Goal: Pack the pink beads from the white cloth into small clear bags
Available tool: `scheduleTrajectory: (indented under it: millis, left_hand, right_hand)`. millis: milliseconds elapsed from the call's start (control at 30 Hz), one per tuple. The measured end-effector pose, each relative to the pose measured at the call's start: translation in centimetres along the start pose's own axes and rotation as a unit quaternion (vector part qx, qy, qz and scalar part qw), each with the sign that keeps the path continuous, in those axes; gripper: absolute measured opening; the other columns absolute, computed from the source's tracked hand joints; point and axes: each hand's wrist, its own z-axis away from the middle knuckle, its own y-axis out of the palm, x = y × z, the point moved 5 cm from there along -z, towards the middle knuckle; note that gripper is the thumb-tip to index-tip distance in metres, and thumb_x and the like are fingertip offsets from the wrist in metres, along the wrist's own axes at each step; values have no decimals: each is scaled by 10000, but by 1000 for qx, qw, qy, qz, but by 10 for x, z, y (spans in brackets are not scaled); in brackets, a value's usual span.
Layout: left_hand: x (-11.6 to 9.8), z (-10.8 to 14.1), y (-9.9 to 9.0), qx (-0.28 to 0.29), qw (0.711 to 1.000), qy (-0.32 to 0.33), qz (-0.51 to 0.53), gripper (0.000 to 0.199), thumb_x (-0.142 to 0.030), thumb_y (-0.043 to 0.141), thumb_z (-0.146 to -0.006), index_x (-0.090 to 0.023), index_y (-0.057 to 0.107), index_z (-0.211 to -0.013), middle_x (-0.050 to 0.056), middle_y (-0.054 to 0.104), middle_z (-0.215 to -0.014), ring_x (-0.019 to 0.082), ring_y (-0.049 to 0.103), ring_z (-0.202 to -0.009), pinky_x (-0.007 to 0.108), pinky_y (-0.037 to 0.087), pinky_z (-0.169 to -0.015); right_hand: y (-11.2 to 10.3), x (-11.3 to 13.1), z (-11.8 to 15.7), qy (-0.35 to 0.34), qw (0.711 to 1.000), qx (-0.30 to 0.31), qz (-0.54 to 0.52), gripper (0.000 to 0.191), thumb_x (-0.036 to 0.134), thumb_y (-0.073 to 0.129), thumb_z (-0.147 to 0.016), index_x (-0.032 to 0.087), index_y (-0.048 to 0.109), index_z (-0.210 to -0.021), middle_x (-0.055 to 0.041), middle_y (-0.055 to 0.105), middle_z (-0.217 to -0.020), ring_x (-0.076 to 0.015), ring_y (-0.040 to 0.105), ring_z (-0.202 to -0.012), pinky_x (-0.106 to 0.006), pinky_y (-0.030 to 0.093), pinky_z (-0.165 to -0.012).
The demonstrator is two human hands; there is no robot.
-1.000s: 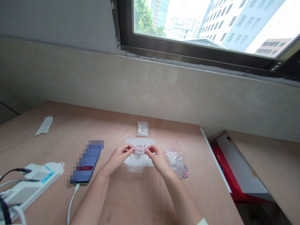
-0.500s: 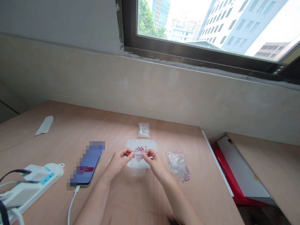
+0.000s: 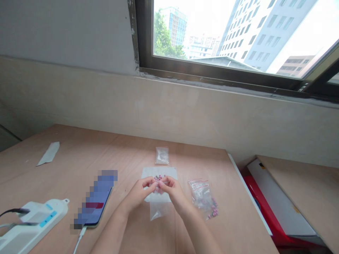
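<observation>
My left hand (image 3: 141,192) and my right hand (image 3: 172,190) are closed in pinches on the top edge of a small clear zip bag (image 3: 158,211). Their thumbs and fingertips almost meet over a white sheet of paper (image 3: 148,173). What looks like the bag's lower part shows past the sheet's near edge. Small pink and dark beads (image 3: 159,177) lie on the paper just beyond my fingertips, partly hidden by them. To the right of my right hand are clear zip bags (image 3: 200,192) with a cluster of pink and dark beads (image 3: 214,210) at the near end.
Beyond the paper lies another clear bag (image 3: 162,156). A phone (image 3: 96,203) with a white cable rests to the left, near a white power strip (image 3: 45,220). A paper scrap (image 3: 49,154) is at the far left. The table (image 3: 119,155) meets the wall below a window.
My hands have come closer together along the bag's top edge. More of the bag's lower part shows below the paper. The camera view has tilted slightly upward.
</observation>
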Motion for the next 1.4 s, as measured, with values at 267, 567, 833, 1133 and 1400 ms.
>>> scheduleTrajectory:
  millis: [267, 567, 833, 1133, 1400]
  left_hand:
    - [14, 11, -3, -30, 999, -10, 30, 260, -377, 457, -740, -155, 495, -612, -20, 473, -591, 119, 451, -609, 223, 355, -588]
    - [4, 13, -12, -24, 1000, -16, 12, 266, -386, 456, -742, -159, 508, -613, -9, 499, -619, 134, 471, -661, 223, 363, -619]
    - [25, 8, -12, -92, 995, -17, 31, 258, -402, 446, -737, -160, 485, -659, -25, 456, -612, 112, 443, -598, 211, 355, -568]
    - [78, 13, -21, -132, 989, -39, -50, 285, -434, 416, -742, -175, 516, -676, -27, 462, -576, 128, 440, -559, 218, 348, -541]
    - [74, 17, -17, -167, 974, 7, -151, 227, -349, 415, -762, -217, 576, -672, 20, 553, -648, 169, 475, -620, 266, 380, -585]
  right_hand:
    - [-11, -8, 6, 24, 997, -63, 48, 262, 363, 625, -571, 156, 473, -520, 7, 542, -492, -97, 447, -496, -229, 314, -547]
    - [-10, 7, 0, 1, 997, -58, 51, 342, 426, 626, -542, 170, 416, -455, 36, 459, -447, -83, 397, -457, -223, 300, -505]
    - [-10, -27, 17, 80, 996, 5, 38, 344, 467, 610, -560, 141, 502, -592, -9, 543, -553, -79, 427, -438, -220, 318, -469]
    - [-42, 2, -51, -38, 977, -154, 139, 216, 362, 542, -598, 154, 506, -552, 19, 495, -516, -87, 414, -483, -204, 302, -459]
    - [-49, 9, -135, -52, 925, -250, 280, 120, 220, 537, -549, 182, 457, -468, 24, 471, -464, -111, 423, -479, -227, 308, -489]
